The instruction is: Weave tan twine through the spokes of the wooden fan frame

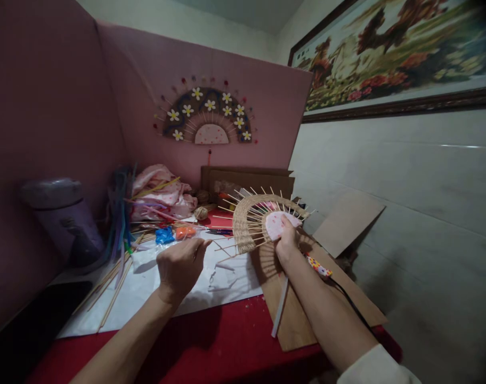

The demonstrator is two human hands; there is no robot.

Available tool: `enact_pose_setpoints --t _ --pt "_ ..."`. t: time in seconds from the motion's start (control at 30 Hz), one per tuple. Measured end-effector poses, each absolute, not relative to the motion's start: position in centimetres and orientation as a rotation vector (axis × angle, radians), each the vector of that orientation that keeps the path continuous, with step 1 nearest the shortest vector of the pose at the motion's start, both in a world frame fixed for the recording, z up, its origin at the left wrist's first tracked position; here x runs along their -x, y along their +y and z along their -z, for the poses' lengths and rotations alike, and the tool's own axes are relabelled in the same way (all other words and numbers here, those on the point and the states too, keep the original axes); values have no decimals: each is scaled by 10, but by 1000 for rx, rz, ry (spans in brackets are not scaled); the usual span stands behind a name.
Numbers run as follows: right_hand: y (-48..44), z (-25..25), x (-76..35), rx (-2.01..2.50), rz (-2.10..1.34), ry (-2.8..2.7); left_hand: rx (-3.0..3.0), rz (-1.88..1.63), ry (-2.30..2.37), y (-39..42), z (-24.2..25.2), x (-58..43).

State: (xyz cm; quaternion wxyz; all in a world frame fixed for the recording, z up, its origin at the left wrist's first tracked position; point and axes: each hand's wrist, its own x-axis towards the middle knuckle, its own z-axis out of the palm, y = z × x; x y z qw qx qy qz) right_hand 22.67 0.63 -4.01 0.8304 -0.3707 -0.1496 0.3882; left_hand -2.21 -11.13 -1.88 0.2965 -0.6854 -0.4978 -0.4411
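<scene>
My right hand (288, 244) grips a half-round fan (245, 221) by its pale pink spotted centre piece, thumb on top. Thin sticks radiate from that centre, and a broad band of tan twine is woven through them. Stick ends poke out past the band's outer edge. To the left of the fan, my left hand (181, 266) is closed, with thumb and forefinger pinched together. A thin pale strand runs from its fingertips toward the fan's lower left edge; whether it is twine or a stick I cannot tell.
Under the fan lies a cardboard sheet (294, 320) with a glue stick (280, 309) and a flower-patterned tool (318, 266) with a black cord. White paper (227, 290) holds loose sticks (117, 290) and blue and orange packets (185, 232). A lilac container (69, 229) stands left; a flowered fan (207, 114) hangs behind.
</scene>
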Motion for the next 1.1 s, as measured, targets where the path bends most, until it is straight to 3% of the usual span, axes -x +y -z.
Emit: enact_pose_setpoints --t 0.2,0.43,1.1 --pt "2 36 -223 747 -886 -246 1913 1213 -1670 -112 22 15" --pt "-6 32 -215 662 -1003 -372 2461 1760 -2017 -101 38 7" --pt "-16 35 -194 687 -1072 -337 2550 2222 -2272 -106 36 -1"
